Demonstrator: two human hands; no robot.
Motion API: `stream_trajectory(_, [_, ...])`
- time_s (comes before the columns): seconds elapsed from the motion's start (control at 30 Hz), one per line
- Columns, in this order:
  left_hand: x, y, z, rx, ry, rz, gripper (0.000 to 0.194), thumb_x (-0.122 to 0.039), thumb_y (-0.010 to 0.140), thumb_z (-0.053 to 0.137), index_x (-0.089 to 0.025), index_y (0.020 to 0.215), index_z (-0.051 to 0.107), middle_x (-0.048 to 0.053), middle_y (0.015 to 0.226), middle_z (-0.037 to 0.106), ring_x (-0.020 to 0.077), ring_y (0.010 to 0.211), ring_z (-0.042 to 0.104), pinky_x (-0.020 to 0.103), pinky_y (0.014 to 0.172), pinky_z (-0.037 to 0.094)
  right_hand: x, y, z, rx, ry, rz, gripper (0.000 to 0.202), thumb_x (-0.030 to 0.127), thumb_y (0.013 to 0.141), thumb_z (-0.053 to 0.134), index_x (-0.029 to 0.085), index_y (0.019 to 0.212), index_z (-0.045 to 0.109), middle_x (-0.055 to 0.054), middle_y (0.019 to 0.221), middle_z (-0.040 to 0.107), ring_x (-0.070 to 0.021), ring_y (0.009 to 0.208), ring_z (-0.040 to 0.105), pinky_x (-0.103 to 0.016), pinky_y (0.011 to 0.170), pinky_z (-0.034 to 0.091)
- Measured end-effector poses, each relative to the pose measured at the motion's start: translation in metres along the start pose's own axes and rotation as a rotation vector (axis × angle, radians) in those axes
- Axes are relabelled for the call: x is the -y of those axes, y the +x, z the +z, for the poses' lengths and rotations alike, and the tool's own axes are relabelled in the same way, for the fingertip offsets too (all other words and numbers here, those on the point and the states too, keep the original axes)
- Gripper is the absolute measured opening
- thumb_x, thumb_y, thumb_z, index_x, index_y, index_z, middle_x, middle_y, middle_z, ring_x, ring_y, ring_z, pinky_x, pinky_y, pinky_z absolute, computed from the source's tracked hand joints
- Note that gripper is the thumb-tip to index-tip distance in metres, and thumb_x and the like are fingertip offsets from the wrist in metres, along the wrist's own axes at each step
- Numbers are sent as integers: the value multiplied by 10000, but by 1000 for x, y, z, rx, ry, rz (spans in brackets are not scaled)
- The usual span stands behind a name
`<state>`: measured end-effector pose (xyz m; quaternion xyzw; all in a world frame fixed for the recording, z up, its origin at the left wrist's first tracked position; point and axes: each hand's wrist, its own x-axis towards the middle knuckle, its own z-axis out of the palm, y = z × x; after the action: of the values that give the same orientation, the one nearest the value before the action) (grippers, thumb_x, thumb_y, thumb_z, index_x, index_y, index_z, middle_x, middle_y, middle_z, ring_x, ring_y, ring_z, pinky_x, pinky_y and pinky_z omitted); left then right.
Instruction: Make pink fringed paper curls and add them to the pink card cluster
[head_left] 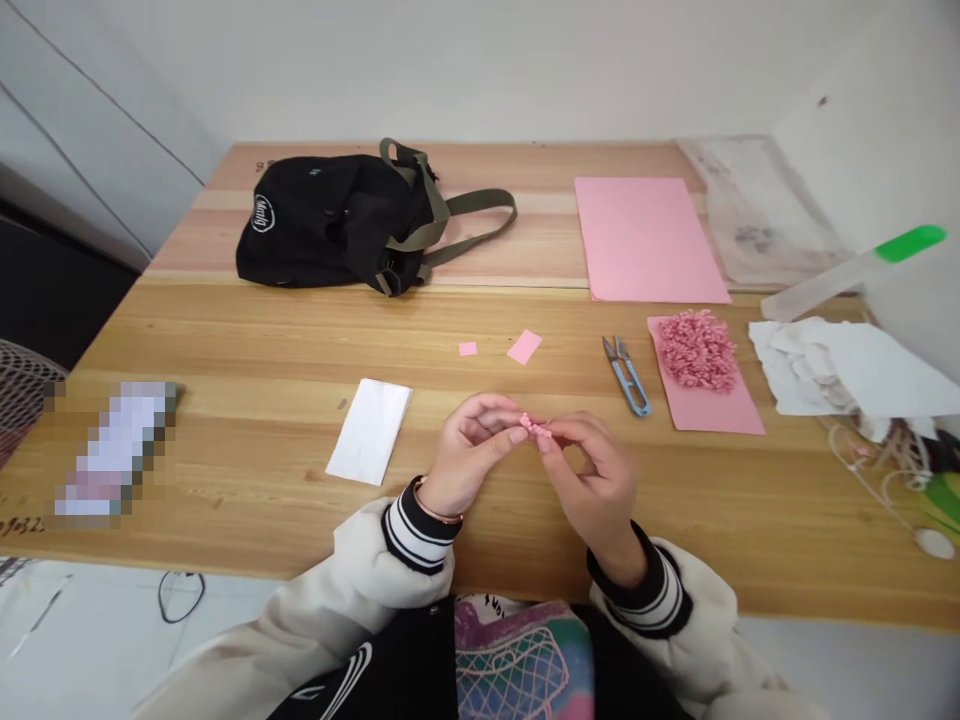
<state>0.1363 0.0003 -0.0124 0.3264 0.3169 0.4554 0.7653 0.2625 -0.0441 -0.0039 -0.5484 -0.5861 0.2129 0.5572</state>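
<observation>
Between my two hands is a small pink twisted strip (535, 427), too small to make out exactly. The fingertips of my left hand (474, 450) pinch its left end. My right hand (596, 480) grips the other end between thumb and forefinger. Beyond my fingers lie two small pink paper pieces, a rectangle (525, 347) and a smaller one (468, 349). To the right, blue thread snips (628, 377) rest on the table. Next to them a heap of curly pink pieces (697, 350) sits on a pink sheet (716, 410).
On the wooden table (262, 350) are a folded white cloth (370, 432), a black bag (330, 220), a larger pink sheet (649, 240) and a pixelated flat object (116, 450). White scraps (847, 365), a green-ended clear tube (855, 270) and tangled cords (892, 470) lie at the right.
</observation>
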Motion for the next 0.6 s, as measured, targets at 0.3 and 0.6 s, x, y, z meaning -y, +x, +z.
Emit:
stream_trajectory(0.3, [0,0,0,-7,40,-5,119,-211,656,738,-175,748,671,6,767,704,94,724,637,217,740,500,3,0,-1,29,-41,1,127,96,770,574,215,811,596,-30,726,632,-140,621,552,-294,589,461])
stream_trajectory(0.6, [0,0,1,19,-18,-11,80,-172,676,721,-161,736,669,-1,761,706,78,723,645,189,719,510,5,2,0,26,-52,-32,116,77,760,580,189,788,595,-3,679,598,-114,598,536,-257,565,448])
